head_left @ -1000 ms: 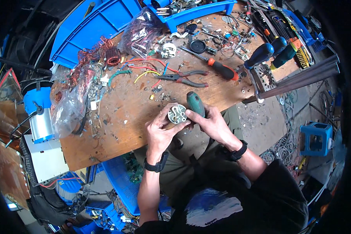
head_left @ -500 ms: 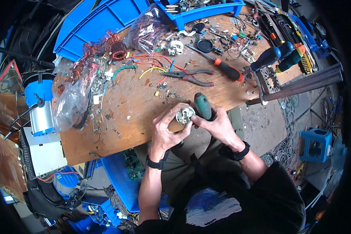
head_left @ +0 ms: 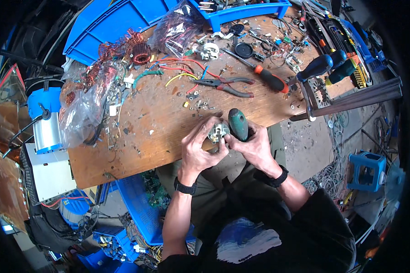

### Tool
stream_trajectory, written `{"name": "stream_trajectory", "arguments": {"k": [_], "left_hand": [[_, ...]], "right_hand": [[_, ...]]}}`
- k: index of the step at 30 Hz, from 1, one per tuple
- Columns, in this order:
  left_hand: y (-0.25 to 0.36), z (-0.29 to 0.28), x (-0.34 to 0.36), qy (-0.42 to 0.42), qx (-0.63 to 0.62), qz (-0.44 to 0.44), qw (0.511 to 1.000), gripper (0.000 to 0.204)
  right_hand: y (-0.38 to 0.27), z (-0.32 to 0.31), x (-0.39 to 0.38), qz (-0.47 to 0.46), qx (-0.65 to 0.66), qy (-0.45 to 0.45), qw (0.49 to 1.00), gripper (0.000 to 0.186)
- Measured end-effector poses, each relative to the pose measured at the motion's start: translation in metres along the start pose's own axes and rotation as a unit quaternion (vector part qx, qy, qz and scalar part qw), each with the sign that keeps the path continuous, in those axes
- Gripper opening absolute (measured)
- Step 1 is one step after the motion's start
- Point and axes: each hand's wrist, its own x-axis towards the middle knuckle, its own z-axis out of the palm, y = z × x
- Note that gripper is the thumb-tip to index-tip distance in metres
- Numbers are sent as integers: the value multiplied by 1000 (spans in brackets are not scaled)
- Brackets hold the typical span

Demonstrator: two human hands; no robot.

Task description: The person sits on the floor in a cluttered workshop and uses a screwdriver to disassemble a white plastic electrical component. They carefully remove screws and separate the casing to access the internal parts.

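My left hand (head_left: 199, 146) is closed around a small round whitish fitting (head_left: 218, 132) with metal contacts inside, held at the front edge of the wooden workbench. Its open face points up. My right hand (head_left: 255, 146) grips a screwdriver by its green handle (head_left: 238, 123), which leans upward; the shaft is hidden by the hand. My right thumb and fingers are right beside the fitting; I cannot tell whether they touch it. Beyond my hands, long-nosed pliers (head_left: 225, 87) with dark red grips lie on the bench, near small nuts and washers (head_left: 201, 105).
A red and black screwdriver (head_left: 272, 79) lies farther back. Several tools stand in a metal rack (head_left: 320, 93) at the right. Copper coils (head_left: 140, 53), plastic bags (head_left: 175, 27) and coloured wires crowd the left and back. A blue tray (head_left: 243, 14) stands at the far edge.
The whole view has shifted slightly. Both hands still hold the fitting and the green screwdriver close together, and the fitting appears tilted a little differently.
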Motion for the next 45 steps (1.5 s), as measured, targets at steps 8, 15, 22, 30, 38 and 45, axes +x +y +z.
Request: {"name": "stream_trajectory", "arguments": {"k": [8,15,22,30,38,45], "left_hand": [[0,-4,2,-28,-20,-18,999,50],[4,-5,6,-58,-25,-29,998,58],[0,-1,-1,-43,-26,-63,997,63],[2,1,-5,-27,-87,-144,985,58],[-2,4,-6,-18,-172,-174,969,59],[-11,9,-6,-1,-218,-111,970,62]], "right_hand": [[-4,-3,3,21,-8,-1,1000,40],[-8,-16,6,66,34,-44,996,37],[-9,-13,8,71,32,-45,996,41],[1,-14,7,34,-22,-34,999,42],[-1,-13,8,71,10,-33,997,44],[-1,-14,8,57,8,-32,998,44]]}}
